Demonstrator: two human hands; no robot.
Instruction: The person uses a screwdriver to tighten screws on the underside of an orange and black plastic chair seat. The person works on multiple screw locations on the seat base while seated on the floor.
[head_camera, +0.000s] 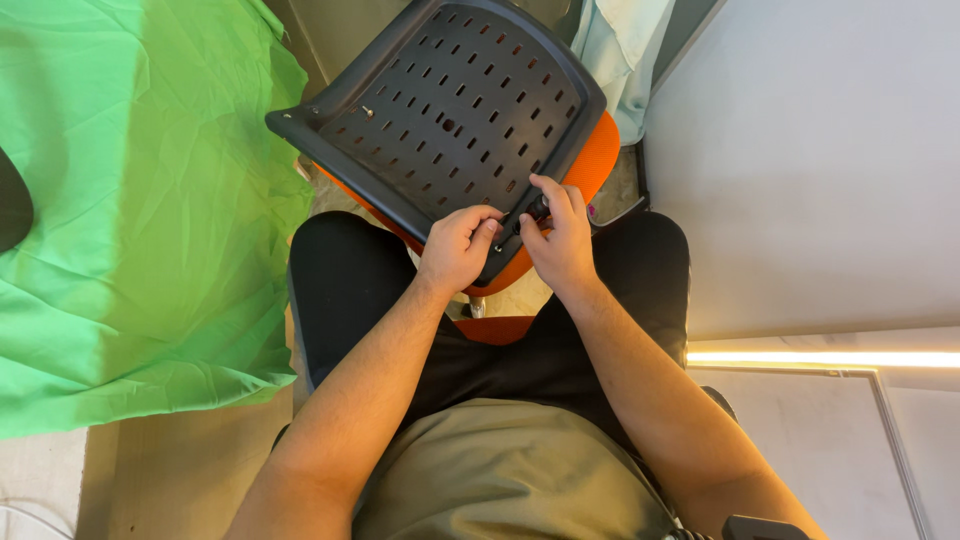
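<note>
An upturned chair seat (440, 110) rests against my knees: a dark grey plastic shell with rows of slots over an orange cushion (598, 155). My left hand (455, 248) grips the shell's near edge, fingers curled over it. My right hand (558, 235) is closed around a small black tool handle (538, 210) pressed at the shell's near corner. A small screw (368, 112) stands out of the shell near its left corner.
A green cloth (140, 200) covers the surface at my left. A white wall panel (820, 160) stands at my right, with a lit strip (820, 358) along its base. Pale blue fabric (620, 50) hangs behind the seat. I sit in black trousers.
</note>
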